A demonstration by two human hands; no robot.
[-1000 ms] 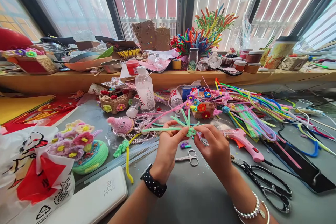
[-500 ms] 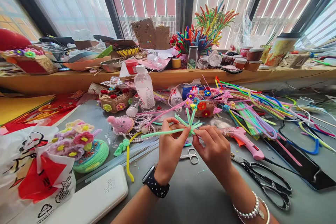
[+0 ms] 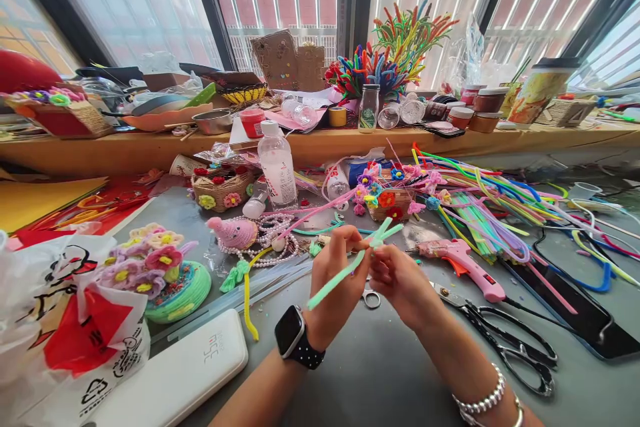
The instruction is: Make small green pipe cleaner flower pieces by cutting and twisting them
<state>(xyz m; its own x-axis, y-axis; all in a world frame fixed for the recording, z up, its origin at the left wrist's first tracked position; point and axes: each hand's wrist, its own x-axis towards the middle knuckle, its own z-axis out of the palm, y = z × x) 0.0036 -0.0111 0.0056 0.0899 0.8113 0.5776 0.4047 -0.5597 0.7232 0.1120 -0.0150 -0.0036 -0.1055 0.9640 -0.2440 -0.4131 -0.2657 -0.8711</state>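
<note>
Green stems poking past both hands

grey table [image 3: 360,373], left: printed plastic bag [image 3: 80,340] overlapping a white power bank [image 3: 185,367]; green round base [image 3: 187,293] under fuzzy flowers [image 3: 145,260] behind them.
grey table, middle: clear bottle [image 3: 278,173] upright; pink crocheted figure [image 3: 235,232] among pearly beads [image 3: 273,223]; small scissors [image 3: 371,298] nearer the front edge, partly hidden.
grey table, right: pink glue gun [image 3: 465,263] just beside black-handled shears [image 3: 505,333]; loose coloured stems [image 3: 505,203] heaped behind.
wooden ledge [image 3: 150,150]: metal bowl [image 3: 213,123], glass bottle [image 3: 369,107] and black-lidded cup [image 3: 543,90], all upright.
</note>
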